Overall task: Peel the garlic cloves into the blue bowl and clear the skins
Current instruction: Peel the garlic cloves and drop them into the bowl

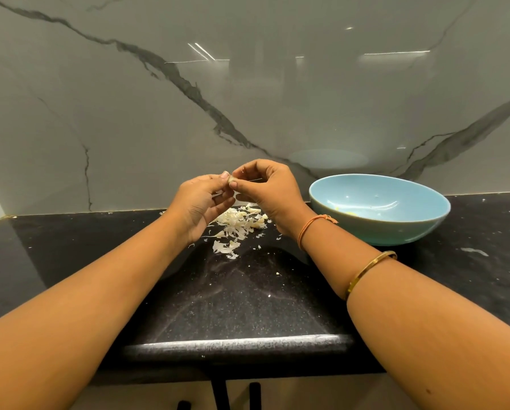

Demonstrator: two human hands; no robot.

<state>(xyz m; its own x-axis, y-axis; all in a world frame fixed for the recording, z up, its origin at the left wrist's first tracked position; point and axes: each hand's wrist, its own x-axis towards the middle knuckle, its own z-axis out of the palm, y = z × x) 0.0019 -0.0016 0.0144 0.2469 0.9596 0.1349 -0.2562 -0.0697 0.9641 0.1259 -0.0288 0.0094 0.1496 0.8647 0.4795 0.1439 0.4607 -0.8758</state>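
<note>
a small garlic clove (232, 179) sits up in the air between her two hands, above the black counter (247, 291) and left of the blue bowl (378, 229). the left hand (202, 202) pinches it between thumb and fingers, and the right hand (265, 187) has its thumb and forefinger on it too, fingers curled in close, as if working a bit of skin loose. it looks to me like she's mid-peel, though the clove is so small from here that i can't tell how much skin is left on it. under the hands lies a loose heap of papery skins (239, 224), with stray flakes scattered round. the bowl holds something pale yellow at the bottom, likely cloves already done. both forearms reach out from the near edge, wrists raised, an orange thread (312, 229) and a gold bangle (369, 272) on the right. next she'd need to strip the last skin and carry the clove right, over the bowl's rim.
</note>
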